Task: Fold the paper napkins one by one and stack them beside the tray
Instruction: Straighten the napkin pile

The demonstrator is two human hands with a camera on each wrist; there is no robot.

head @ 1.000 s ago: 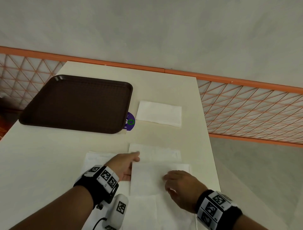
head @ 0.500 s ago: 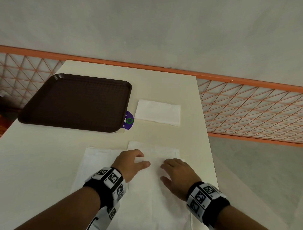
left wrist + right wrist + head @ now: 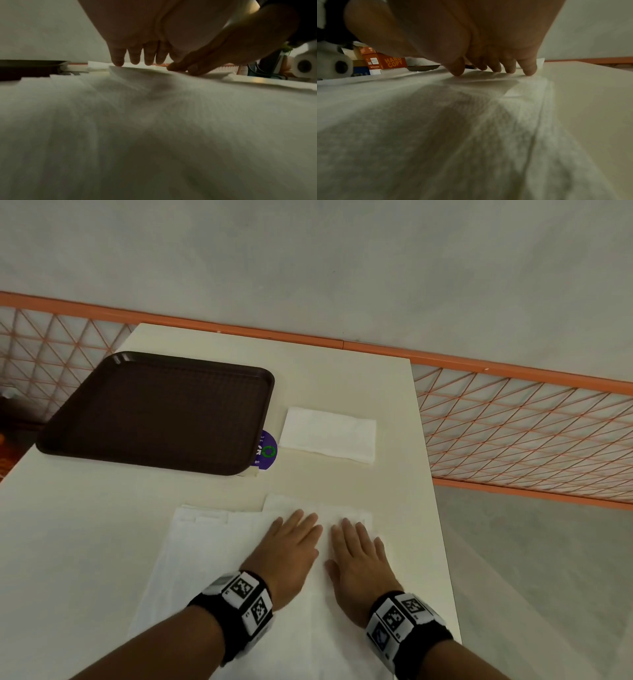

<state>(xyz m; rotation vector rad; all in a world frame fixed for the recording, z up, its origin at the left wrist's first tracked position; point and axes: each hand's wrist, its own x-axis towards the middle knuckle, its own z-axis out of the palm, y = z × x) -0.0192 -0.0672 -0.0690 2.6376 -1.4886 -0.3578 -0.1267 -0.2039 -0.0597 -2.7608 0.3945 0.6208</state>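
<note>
A white paper napkin lies folded over at the near edge of the table. My left hand and right hand lie side by side on it, fingers straight, pressing it flat. In the left wrist view my left fingertips touch the napkin's far edge; in the right wrist view my right fingertips press the paper. More unfolded napkins lie under and to the left. One folded napkin sits right of the dark brown tray.
A purple round sticker shows at the tray's near right corner. The table's right edge runs close to my right hand; an orange mesh railing stands beyond it. An orange box sits off to the left in the right wrist view.
The lifted half of the napkin has come down flat. Both hands went from holding its edge to lying flat on it and slid forward, ending side by side.
</note>
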